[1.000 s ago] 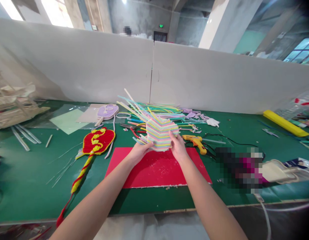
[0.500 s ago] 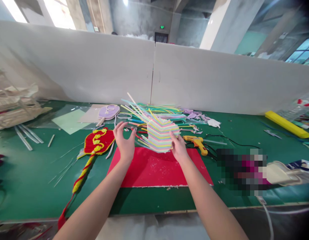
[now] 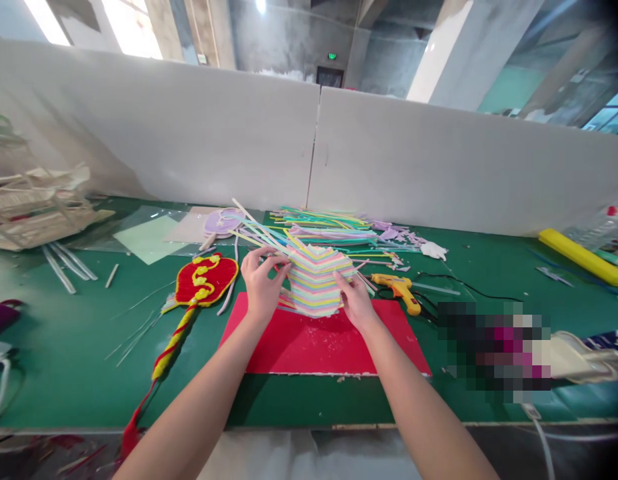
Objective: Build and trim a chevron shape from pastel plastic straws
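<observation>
A striped panel [image 3: 316, 283] of pastel strips in a chevron pattern is held up above a red board [image 3: 333, 347]. My right hand [image 3: 357, 299] grips its right edge, thumb on the front face. My left hand [image 3: 263, 280] is closed at the panel's left edge, thumb and fingers pinched around the strips there. Loose strip ends [image 3: 256, 230] fan out from the upper left of the panel. Behind it lies a pile of coloured strips [image 3: 329, 235]. To the left rests a red fan [image 3: 207, 279] with yellow trim and a wrapped handle.
A yellow glue gun [image 3: 399, 291] lies right of the board, its black cord trailing. A lilac fan [image 3: 223, 222] and a pale green sheet [image 3: 151, 239] are at the back left. Further right are a yellow bar [image 3: 583, 259] and a pixelated patch. A grey partition [image 3: 189, 133] stands behind.
My left hand has moved from open beside the panel to pinching its left edge. The panel has tilted and lowered slightly, and the whole view has shifted a little.
</observation>
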### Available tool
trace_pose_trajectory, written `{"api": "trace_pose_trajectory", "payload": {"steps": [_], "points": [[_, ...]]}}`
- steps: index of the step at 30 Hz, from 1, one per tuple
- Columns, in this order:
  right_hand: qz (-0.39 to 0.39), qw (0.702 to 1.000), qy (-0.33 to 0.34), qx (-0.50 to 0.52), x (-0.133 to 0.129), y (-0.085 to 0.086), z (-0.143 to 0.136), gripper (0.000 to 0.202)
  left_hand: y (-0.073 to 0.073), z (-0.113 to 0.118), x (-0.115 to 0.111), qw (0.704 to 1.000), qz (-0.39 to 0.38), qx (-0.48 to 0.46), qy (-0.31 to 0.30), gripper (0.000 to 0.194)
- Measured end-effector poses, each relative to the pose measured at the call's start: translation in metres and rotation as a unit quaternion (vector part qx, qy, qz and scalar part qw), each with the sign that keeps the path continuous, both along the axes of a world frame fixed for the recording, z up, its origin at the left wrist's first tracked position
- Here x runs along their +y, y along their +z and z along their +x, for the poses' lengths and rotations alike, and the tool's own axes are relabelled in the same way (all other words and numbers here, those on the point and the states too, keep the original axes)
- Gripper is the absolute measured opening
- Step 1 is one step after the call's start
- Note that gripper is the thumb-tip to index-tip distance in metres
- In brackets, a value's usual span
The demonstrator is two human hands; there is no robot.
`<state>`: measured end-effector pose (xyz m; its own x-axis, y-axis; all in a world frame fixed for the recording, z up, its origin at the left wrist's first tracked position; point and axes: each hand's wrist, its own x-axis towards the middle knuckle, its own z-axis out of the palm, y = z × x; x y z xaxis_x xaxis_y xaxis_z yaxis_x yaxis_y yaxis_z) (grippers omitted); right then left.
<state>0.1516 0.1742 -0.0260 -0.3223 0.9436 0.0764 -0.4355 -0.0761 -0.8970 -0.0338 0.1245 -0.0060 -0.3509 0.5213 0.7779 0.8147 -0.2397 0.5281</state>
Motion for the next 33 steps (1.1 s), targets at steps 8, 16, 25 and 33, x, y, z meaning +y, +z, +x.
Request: {"api": "trace_pose_trajectory", "payload": {"steps": [8, 16, 25, 33], "points": [[-0.014, 1.000, -0.014, 0.006, 0.002, 0.000, 0.001, 0.034, 0.004, -0.007, 0.001, 0.999, -0.005, -0.032, 0.005, 0.003], [-0.019, 0.999, -0.037, 0.027, 0.008, 0.002, 0.007, 0.041, -0.013, -0.022, 0.012, 0.959, -0.094, -0.257, -0.072, 0.039], [-0.022, 1.000, -0.017, 0.000, 0.006, 0.001, 0.007, 0.036, 0.002, -0.004, 0.007, 0.769, -0.237, -0.460, -0.375, 0.045], [-0.005, 1.000, 0.012, -0.020, 0.003, -0.001, 0.004, 0.036, -0.001, -0.005, 0.006, 0.785, -0.273, -0.448, -0.330, 0.040]]}}
